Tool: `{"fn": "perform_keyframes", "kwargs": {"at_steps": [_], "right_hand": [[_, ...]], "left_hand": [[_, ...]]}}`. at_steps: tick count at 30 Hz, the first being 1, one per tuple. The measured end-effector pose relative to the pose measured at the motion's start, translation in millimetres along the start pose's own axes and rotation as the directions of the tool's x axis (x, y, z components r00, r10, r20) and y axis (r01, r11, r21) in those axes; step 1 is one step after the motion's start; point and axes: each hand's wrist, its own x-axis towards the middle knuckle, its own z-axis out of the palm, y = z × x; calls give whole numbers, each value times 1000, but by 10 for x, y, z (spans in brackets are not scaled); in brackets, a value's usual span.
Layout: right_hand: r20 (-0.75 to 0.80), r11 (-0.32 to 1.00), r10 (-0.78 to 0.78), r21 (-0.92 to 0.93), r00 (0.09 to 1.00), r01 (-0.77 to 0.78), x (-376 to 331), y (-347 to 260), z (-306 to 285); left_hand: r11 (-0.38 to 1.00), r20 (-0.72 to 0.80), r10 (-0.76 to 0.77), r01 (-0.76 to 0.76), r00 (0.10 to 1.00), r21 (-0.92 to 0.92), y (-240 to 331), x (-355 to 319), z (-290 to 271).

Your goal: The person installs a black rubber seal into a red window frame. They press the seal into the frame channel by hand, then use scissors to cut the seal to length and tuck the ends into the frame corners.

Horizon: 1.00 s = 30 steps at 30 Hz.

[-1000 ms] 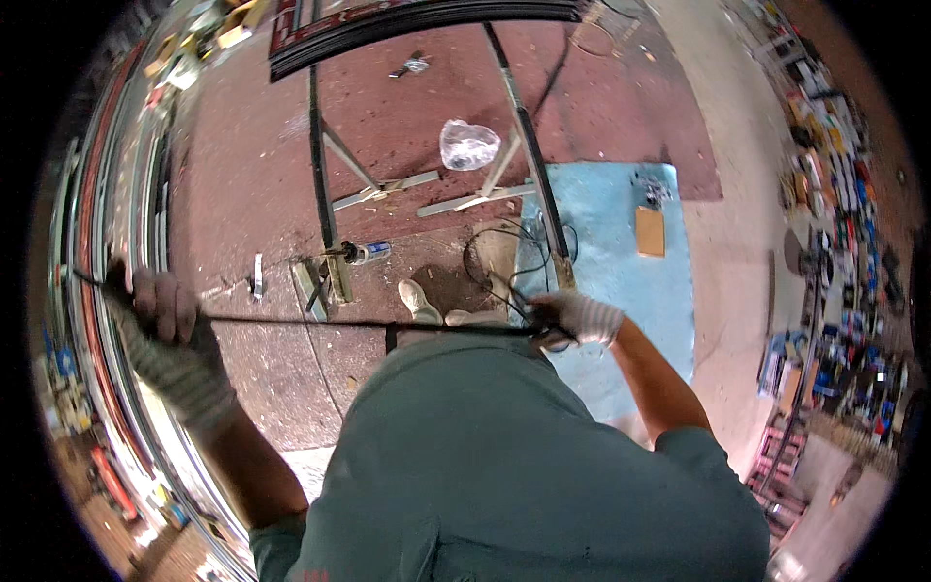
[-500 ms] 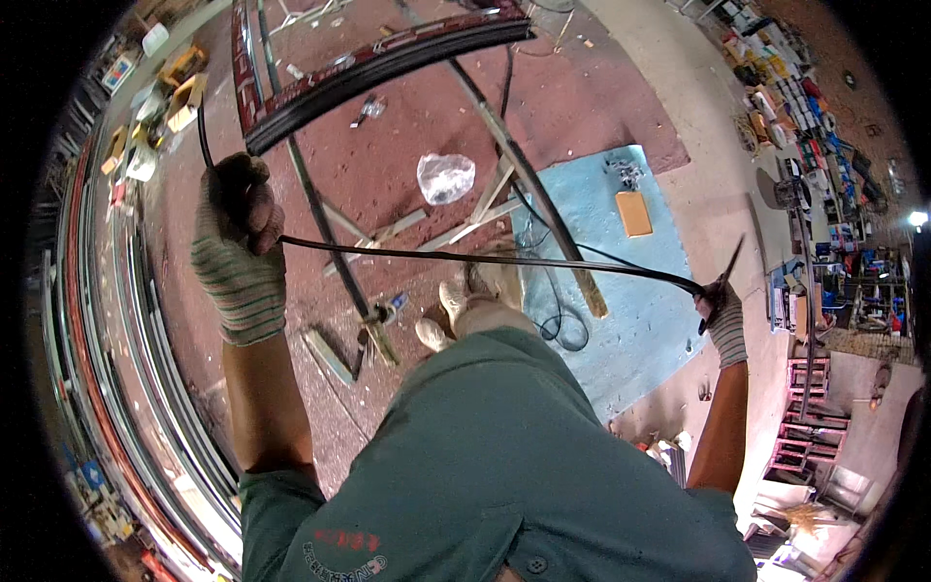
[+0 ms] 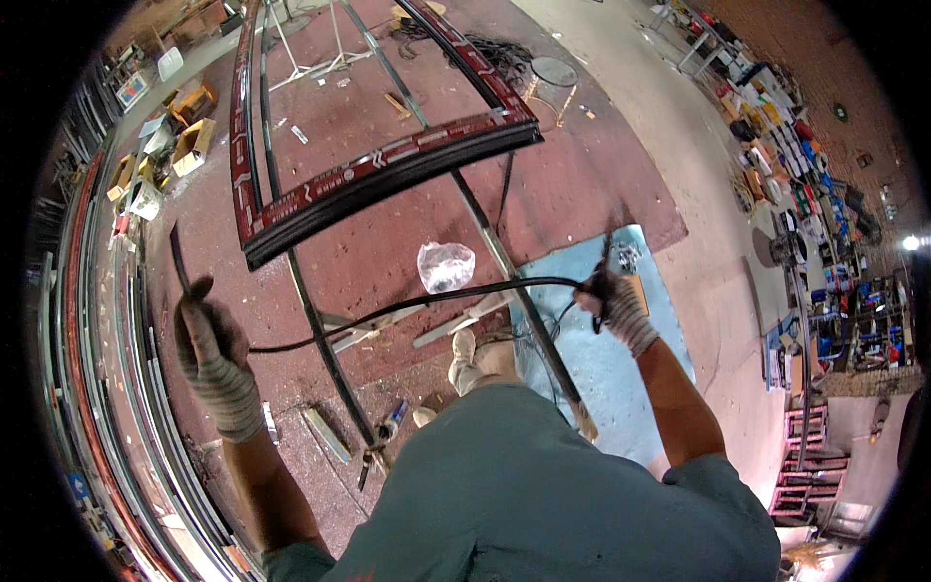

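A long black rubber strip (image 3: 417, 303) sags between my two gloved hands. My left hand (image 3: 208, 344) grips one end at the left, with a short tail sticking up past the fist. My right hand (image 3: 609, 296) holds the other end at the right, above a light blue mat (image 3: 621, 359). Beyond the strip stands a curved dark frame with red trim (image 3: 388, 175) on thin metal legs. My feet (image 3: 475, 364) show below the strip, over the reddish floor.
A crumpled clear plastic bag (image 3: 445, 265) lies on the floor under the frame. Small tools (image 3: 378, 441) and a metal piece lie near my feet. Long curved profiles (image 3: 87, 388) are stacked at the left. Shelves with boxes (image 3: 824, 242) line the right wall.
The view has tilted up toward the frame. My hands have drawn closer together, so the strip that was stretched taut now hangs in a curve.
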Motion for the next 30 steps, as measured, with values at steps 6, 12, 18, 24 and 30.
{"fn": "perform_keyframes", "kwargs": {"at_steps": [6,12,18,24,30], "right_hand": [[260,998,23,-57,965,-8,1216,385,331],[74,878,-13,-475,997,47,2146,154,281],[-191,826,-22,-557,981,-90,3294,-533,85],[-308,632,26,-732,951,-254,4593,-1064,152],[-316,510,60,-806,947,-301,5130,-1136,401]], "left_hand": [[997,-179,-73,67,981,-41,-16,299,116],[993,-189,-101,88,977,-78,-91,550,332],[978,-169,-207,197,964,-73,-383,927,628],[951,-142,-285,261,948,-163,-844,1478,907],[903,113,-364,380,925,-201,-1287,2012,1076]]}}
